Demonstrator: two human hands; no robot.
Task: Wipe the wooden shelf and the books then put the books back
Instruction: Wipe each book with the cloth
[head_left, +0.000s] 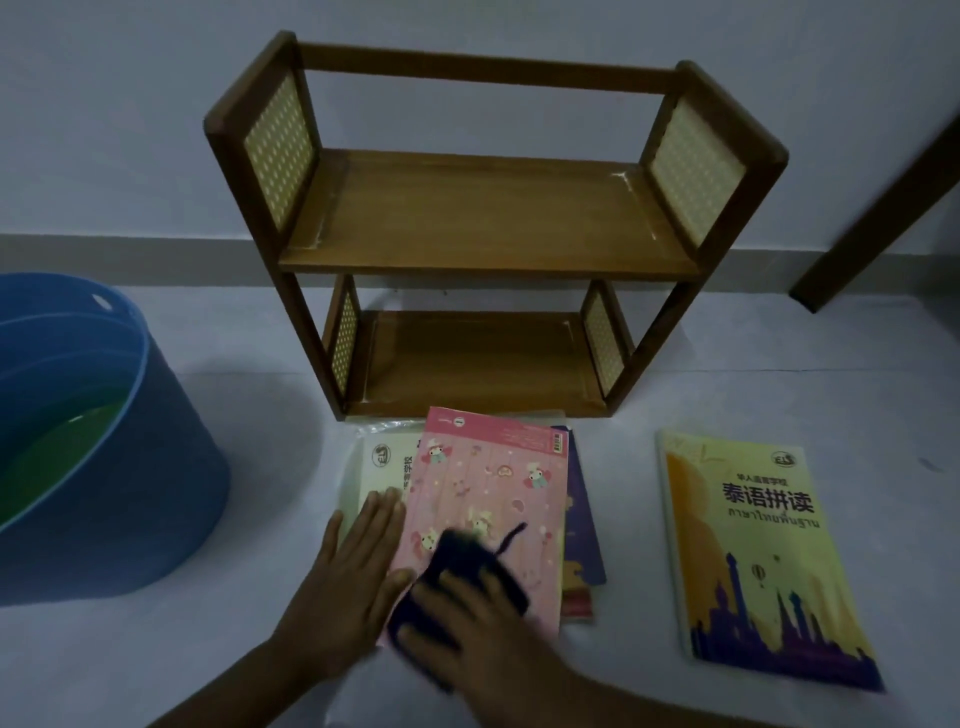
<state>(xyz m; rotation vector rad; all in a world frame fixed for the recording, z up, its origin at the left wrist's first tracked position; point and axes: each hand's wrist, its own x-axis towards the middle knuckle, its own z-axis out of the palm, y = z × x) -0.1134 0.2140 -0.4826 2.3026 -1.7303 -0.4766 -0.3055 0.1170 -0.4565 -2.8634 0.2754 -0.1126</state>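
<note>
The right hand (462, 608) lies nearest, its fingers spread flat over a dark navy wiping cloth (457, 566) and pressing it onto the pink cartoon-printed book (488, 499); nothing is gripped, the cloth is simply pinned under the palm. Just beside it the left hand (358, 561) rests open, fingers straight, on the left edge of the pink cover and the cream-coloured book (379, 467) beneath, steadying the pile.

The step in hand looks like wiping this top cover. To do it well, I would keep the left hand bearing down so the loose stack does not skate on the pale grey floor (260, 426), and run the cloth in long strokes away from the body, right out over the far edge and corners — the pink book sits askew on the pile, so its corners overhang and could bend if pressed hard. A purple-covered book (582, 519) peeks out from under its right side.

To the right, well apart, a yellow paperback with a purple skyline (748, 551) lies flat on its own; bare floor between it and the stack gives room to lay aside the next one. At the left stands a round blue plastic tub holding water (130, 467), near enough for rinsing yet clear of the elbow's sweep.

Furthest off, the two-tier brown wooden shelf with woven side panels (488, 223) stands against the wall, both boards bare — the pile's far edge nearly touches its base.
</note>
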